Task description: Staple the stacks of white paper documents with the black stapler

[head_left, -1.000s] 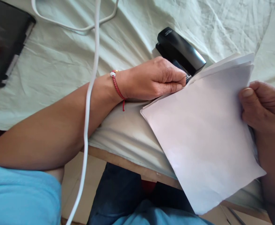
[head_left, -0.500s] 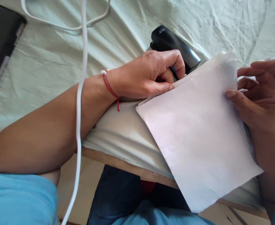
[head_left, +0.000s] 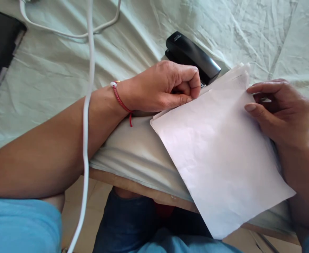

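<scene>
A stack of white paper sheets lies slanted across the table's front edge, its lower corner hanging over my lap. My left hand pinches the stack's upper left edge between thumb and curled forefinger. On the opposite side, my right hand has its thumb and forefinger at the edge near the top corner, the other fingers curled behind. The sheets' edges are slightly uneven at that corner. Just beyond my left hand sits a black stapler, its front end near the paper.
A white cable hangs across the view in front of my left forearm. A dark device lies at the far left. Wrinkled pale green cloth covers the table, whose wooden edge shows above my lap.
My right hand has moved left, its fingers closing in at the paper's corner. My left forefinger has curled closer to the thumb on the edge. The view has shifted slightly.
</scene>
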The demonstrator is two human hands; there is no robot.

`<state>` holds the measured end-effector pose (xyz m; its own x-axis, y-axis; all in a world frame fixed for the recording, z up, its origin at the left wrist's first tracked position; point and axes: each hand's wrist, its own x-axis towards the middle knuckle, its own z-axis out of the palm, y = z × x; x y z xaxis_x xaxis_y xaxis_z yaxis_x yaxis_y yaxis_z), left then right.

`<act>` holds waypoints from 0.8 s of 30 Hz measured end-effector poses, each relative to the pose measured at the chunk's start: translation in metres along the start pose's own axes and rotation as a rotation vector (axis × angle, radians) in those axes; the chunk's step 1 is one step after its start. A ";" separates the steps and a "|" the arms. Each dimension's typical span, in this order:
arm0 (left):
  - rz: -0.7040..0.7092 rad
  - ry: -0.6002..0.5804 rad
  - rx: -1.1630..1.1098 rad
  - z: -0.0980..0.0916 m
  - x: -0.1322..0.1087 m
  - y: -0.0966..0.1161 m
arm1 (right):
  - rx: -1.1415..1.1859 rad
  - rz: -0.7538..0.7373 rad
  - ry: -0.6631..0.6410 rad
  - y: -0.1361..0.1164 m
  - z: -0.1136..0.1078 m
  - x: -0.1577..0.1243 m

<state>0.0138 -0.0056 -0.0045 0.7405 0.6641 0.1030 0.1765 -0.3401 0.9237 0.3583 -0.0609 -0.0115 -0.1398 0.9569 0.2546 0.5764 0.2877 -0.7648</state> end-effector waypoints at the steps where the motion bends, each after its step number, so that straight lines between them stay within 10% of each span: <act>1: -0.013 0.008 0.008 0.000 0.000 0.000 | -0.004 0.006 0.010 -0.002 0.001 0.001; 24: -0.016 0.010 0.022 -0.001 0.001 -0.003 | -0.108 0.043 -0.029 -0.007 0.000 0.006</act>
<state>0.0134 -0.0030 -0.0062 0.7308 0.6764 0.0920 0.2029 -0.3439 0.9168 0.3536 -0.0570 -0.0043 -0.1355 0.9693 0.2050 0.6653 0.2423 -0.7061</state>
